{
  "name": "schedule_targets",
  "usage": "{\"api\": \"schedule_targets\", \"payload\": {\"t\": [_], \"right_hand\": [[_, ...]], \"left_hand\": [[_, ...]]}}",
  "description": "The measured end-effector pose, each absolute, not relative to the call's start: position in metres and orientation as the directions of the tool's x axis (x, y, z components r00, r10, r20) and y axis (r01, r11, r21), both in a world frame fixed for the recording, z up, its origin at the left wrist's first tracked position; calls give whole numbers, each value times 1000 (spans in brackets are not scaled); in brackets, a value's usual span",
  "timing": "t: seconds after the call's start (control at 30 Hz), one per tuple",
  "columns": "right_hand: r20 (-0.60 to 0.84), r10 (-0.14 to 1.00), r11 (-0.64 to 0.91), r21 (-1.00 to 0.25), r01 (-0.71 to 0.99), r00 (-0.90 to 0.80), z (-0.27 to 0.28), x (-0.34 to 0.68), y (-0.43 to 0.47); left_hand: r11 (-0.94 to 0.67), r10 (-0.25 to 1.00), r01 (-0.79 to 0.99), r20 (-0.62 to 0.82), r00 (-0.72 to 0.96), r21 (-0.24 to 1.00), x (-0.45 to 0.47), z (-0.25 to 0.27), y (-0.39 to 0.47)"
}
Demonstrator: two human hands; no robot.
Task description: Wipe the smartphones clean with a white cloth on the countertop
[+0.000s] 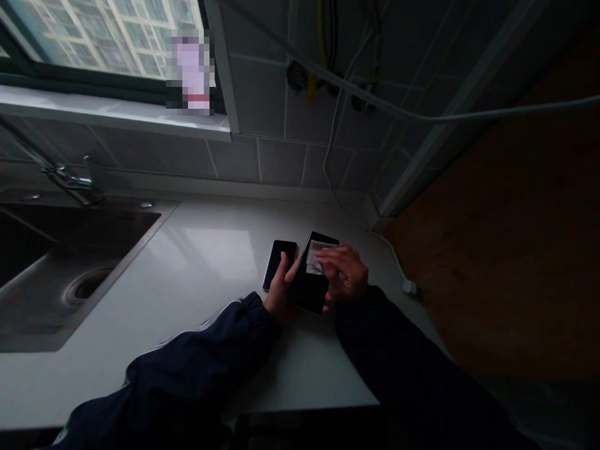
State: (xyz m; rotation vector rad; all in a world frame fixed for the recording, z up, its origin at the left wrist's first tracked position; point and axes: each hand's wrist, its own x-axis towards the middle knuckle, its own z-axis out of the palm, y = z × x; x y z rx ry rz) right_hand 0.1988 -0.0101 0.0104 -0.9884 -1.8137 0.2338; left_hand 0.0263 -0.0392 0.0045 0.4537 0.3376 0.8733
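Observation:
My left hand [280, 284] is closed around the left edge of a black phone [307, 292], held tilted above the counter. Pressed against the upper part of its dark face is a small white wipe [315, 257], which looks thin and partly folded. The fingers of my right hand [347, 273] are bent together over that wipe and hold it against the phone. A second phone [277, 259], dark-screened with a pale edge, lies on the counter just behind my left thumb. Dim light hides the fingers beneath the held phone.
The white counter [201, 300] runs along a tiled wall. At left are a steel sink [42, 312] and a faucet [70, 178]. A white cable [328, 150] hangs down to a plug [409, 286] at right, beside a brown wooden panel [506, 250].

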Motion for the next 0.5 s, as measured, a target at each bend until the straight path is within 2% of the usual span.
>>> {"api": "schedule_targets", "payload": {"t": [0.13, 0.3, 0.4, 0.5], "right_hand": [[697, 669, 708, -494, 504, -256, 10, 201, -8], [704, 580, 786, -350, 510, -410, 8, 204, -4], [634, 616, 751, -293, 591, -469, 2, 206, 0], [579, 689, 671, -285, 684, -436, -2, 210, 5]], "left_hand": [[548, 800, -654, -99, 592, 521, 28, 4, -40], [554, 799, -647, -116, 590, 525, 28, 3, -40], [589, 769, -616, -127, 627, 523, 30, 2, -40], [591, 750, -605, -87, 656, 533, 33, 3, -42]]}}
